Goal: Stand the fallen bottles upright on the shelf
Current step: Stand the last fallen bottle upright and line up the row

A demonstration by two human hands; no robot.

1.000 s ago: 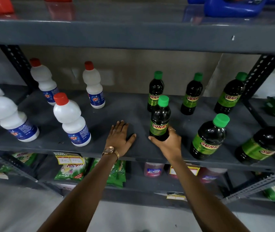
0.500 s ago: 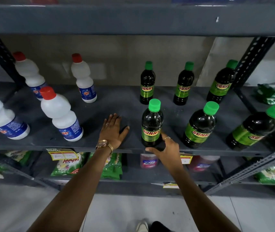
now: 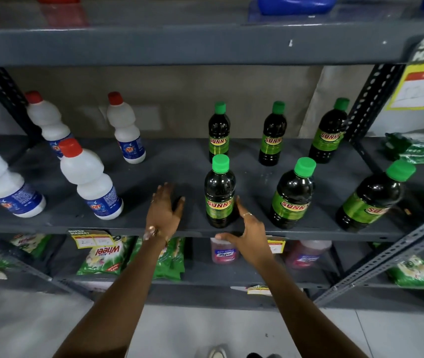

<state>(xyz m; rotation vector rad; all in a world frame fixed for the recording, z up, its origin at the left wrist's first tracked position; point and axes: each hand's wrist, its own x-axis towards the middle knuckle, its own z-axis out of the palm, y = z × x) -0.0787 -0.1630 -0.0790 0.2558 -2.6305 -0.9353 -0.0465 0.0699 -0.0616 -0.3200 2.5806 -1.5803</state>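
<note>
A dark bottle with a green cap and green label (image 3: 220,192) stands upright near the front of the grey shelf (image 3: 180,161). My right hand (image 3: 251,235) is open just to its lower right, fingers spread and off the bottle. My left hand (image 3: 164,211) rests flat and open on the shelf to the left of it. Several more dark green-capped bottles (image 3: 293,195) stand upright to the right and behind. Several white bottles with red caps (image 3: 89,180) stand on the left part of the shelf.
A grey shelf (image 3: 180,45) above holds red and blue containers. The lower shelf carries green detergent packets (image 3: 102,254) and pinkish bottles (image 3: 224,251). Perforated uprights (image 3: 371,99) frame the bay. Price tags (image 3: 91,239) hang on the front edge.
My right hand has let go of the front dark bottle and drawn back toward the shelf edge. The bottle stays upright. My left hand stays flat on the shelf.
</note>
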